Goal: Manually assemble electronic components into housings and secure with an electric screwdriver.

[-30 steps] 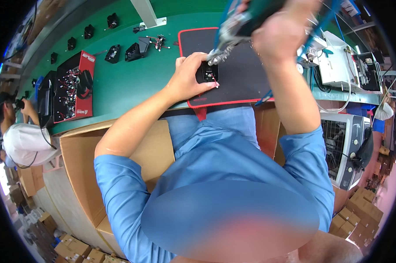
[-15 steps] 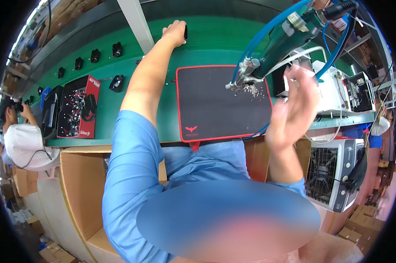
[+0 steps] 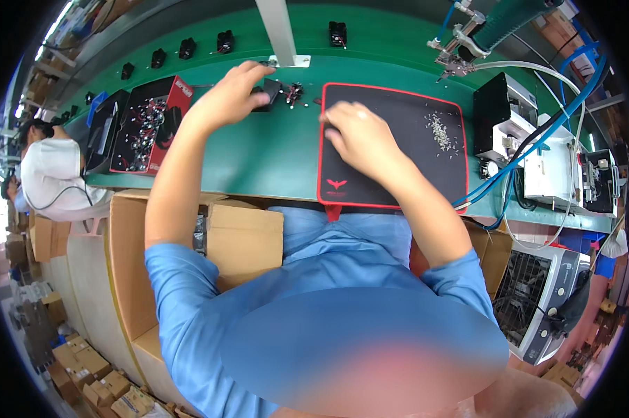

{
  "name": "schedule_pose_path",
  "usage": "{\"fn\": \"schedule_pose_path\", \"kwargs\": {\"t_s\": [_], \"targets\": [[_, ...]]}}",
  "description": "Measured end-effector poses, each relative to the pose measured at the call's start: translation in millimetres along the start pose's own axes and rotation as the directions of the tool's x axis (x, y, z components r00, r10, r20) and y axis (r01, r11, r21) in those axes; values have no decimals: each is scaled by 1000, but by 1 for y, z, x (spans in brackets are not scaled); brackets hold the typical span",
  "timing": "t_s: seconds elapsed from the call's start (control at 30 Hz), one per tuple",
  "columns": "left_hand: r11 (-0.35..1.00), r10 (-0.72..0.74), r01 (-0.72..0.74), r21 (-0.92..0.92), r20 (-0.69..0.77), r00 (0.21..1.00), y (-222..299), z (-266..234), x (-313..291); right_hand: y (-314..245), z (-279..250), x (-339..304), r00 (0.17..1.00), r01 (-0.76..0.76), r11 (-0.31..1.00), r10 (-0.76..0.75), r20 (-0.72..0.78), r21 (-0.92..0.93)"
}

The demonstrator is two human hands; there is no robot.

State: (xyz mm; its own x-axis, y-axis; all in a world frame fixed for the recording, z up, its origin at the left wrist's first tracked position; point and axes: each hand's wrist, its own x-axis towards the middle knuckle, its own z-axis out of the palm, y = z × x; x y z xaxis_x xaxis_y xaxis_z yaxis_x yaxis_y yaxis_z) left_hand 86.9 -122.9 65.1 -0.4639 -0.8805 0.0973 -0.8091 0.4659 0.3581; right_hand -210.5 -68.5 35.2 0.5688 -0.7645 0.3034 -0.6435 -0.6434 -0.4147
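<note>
My left hand (image 3: 232, 97) is over the green bench, with thumb and fingers around a small black plastic housing (image 3: 271, 92); the fingers hide part of it. Just right of that lies a small black part with wires (image 3: 294, 94). My right hand (image 3: 362, 136) is above the left side of a black mat (image 3: 391, 177) with red edging. Its thumb stands apart from the bent fingers, and nothing shows in it. A loose pile of small silvery screws (image 3: 441, 132) lies on the mat's right side.
A red-edged box (image 3: 179, 97) of wired parts sits at left. Black assemblies (image 3: 337, 33) stand along the far green strip, behind a metal post (image 3: 278, 31). A green-bodied tool (image 3: 509, 28) with blue hoses hangs at upper right, near a white machine (image 3: 548, 167). Another person (image 3: 53, 160) sits far left.
My left hand has come back from the far strip, where a black assembly now stands, to the black housing. My right hand has moved left over the mat. The view has shifted.
</note>
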Motion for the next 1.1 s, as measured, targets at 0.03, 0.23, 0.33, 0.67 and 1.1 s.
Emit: {"fn": "schedule_pose_path", "kwargs": {"t_s": [0.03,0.23,0.33,0.67,1.1], "targets": [[999,11,-9,42,-50,999,-3,7,-13,5,15,21,998,11,1000,-11,-57,-13],[998,-43,27,-63,-265,963,-13,47,-12,15,69,81,986,96,995,-94,-138,10],[997,-79,78,-9,-208,975,-12,48,-9,13,79,87,990,91,994,-96,-106,-51],[961,-169,101,-258,-256,952,-23,44,-9,25,66,104,1000,-15,996,16,-11,84],[845,-250,-86,-527,-532,809,-10,27,-7,30,58,95,938,-246,775,341,-58,582]]}}
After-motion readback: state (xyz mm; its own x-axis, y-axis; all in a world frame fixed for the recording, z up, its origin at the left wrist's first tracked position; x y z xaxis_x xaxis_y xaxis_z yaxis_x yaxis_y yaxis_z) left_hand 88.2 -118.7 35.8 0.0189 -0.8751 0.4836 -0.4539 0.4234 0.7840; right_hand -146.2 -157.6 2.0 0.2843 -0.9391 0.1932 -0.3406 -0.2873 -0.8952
